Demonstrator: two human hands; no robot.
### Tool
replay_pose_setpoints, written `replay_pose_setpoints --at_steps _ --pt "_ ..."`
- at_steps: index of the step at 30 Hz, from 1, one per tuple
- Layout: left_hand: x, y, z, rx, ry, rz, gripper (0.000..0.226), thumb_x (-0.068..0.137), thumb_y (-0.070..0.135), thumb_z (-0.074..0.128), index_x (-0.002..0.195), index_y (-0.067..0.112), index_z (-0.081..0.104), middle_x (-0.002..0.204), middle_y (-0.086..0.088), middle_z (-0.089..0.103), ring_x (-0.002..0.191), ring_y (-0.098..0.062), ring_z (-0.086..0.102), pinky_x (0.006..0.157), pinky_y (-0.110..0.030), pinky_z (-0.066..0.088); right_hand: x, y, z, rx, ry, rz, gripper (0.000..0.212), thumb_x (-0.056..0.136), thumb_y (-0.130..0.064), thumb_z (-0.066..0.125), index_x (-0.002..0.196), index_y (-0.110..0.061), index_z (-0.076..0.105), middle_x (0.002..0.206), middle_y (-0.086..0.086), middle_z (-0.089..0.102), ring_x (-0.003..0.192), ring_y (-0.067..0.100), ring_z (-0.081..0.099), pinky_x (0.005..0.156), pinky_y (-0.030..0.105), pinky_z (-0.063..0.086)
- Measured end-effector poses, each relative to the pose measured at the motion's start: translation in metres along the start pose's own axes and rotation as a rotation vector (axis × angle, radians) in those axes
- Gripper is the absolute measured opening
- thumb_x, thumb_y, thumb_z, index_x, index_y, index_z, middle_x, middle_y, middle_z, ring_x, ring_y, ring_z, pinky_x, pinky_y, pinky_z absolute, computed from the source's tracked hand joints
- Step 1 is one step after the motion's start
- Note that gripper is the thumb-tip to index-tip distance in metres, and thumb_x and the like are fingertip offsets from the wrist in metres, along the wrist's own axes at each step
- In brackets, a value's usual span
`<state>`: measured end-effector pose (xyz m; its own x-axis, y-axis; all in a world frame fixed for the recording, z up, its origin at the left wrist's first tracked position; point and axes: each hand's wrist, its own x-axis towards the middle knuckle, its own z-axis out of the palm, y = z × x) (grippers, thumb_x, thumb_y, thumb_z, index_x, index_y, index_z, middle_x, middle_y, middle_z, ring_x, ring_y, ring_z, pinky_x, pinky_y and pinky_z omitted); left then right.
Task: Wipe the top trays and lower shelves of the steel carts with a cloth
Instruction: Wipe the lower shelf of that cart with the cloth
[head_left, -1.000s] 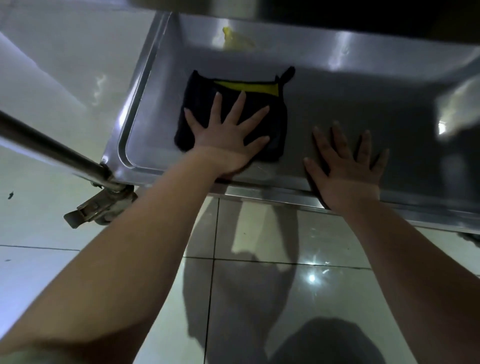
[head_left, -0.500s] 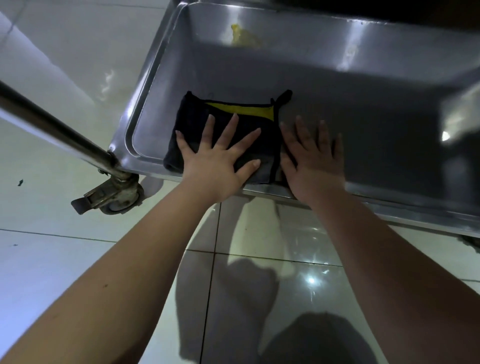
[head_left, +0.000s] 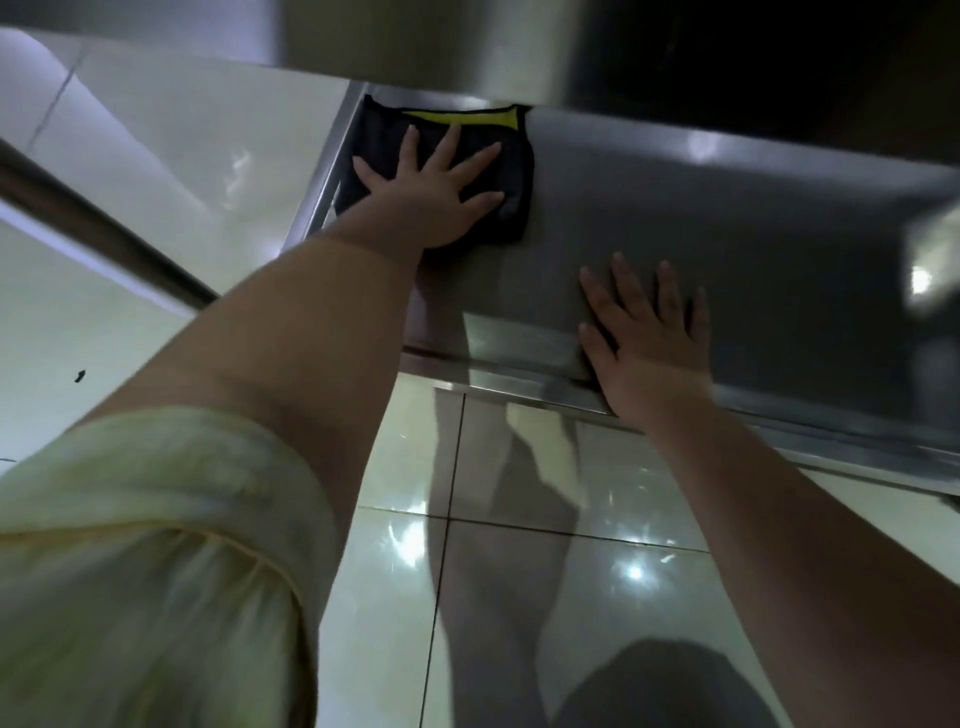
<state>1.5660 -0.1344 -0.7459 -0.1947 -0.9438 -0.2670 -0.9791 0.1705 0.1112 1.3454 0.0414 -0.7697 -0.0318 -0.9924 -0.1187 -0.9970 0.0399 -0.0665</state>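
Note:
A folded dark cloth with a yellow edge (head_left: 511, 166) lies at the far left corner of the steel cart's lower shelf (head_left: 753, 249). My left hand (head_left: 434, 195) presses flat on the cloth with fingers spread. On the bare shelf near its front rim my right hand (head_left: 649, 338) rests flat, fingers straight, well apart from the cloth. The underside of the upper tray (head_left: 415, 52) hides the back of the shelf.
A steel cart tube (head_left: 93, 234) slants across the left. Glossy pale floor tiles (head_left: 519, 519) lie below the shelf's front edge. My yellowish sleeve (head_left: 145, 545) fills the lower left. The shelf stretches to the right.
My left hand has pushed the cloth from the front of the shelf to the far left corner. My right hand has moved right, away from the cloth. The camera has dropped lower.

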Motion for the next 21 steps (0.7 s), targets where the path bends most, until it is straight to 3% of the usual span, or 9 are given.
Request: replay_pose_setpoints --at_steps 7,12,16,21 --pt "-0.099 -0.031 0.025 -0.004 -0.024 0.013 0.061 0.076 0.084 0.008 0.133 0.074 -0.01 0.16 0.021 -0.014 0.148 -0.024 -0.016 0.103 -0.074 -0.011 0.0 0.002 0.003 0.002 -0.008 -0.003 0.056 0.098 -0.055 0.021 0.15 -0.05 0.002 0.163 -0.015 -0.001 0.15 0.028 -0.004 0.117 0.054 -0.004" --pt "-0.161 -0.051 0.037 0.025 -0.026 -0.044 0.057 0.08 0.083 0.006 0.133 0.074 -0.014 0.16 0.02 -0.015 0.148 -0.022 -0.017 0.106 -0.072 -0.011 -0.002 0.004 0.004 0.027 0.03 -0.017 0.056 0.097 -0.055 0.022 0.15 -0.049 0.007 0.163 -0.013 0.004 0.15 0.03 -0.001 0.116 0.054 -0.005" --pt "-0.156 -0.016 0.038 0.008 -0.034 -0.076 0.057 0.086 0.077 0.012 0.137 0.068 -0.014 0.16 0.014 -0.021 0.146 -0.032 -0.021 0.104 -0.076 -0.01 -0.004 0.003 0.004 0.007 0.024 -0.007 0.057 0.097 -0.053 0.02 0.151 -0.047 0.005 0.163 -0.012 0.003 0.149 0.032 -0.001 0.116 0.056 -0.003" --pt "-0.164 0.072 0.056 -0.005 -0.007 0.1 0.059 0.087 0.076 0.01 0.14 0.064 -0.013 0.161 0.011 -0.017 0.145 -0.038 -0.02 0.097 -0.077 -0.014 -0.007 0.005 0.001 -0.01 0.024 -0.037 0.062 0.095 -0.044 0.026 0.153 -0.041 0.006 0.164 -0.009 0.003 0.149 0.033 0.0 0.116 0.057 -0.002"
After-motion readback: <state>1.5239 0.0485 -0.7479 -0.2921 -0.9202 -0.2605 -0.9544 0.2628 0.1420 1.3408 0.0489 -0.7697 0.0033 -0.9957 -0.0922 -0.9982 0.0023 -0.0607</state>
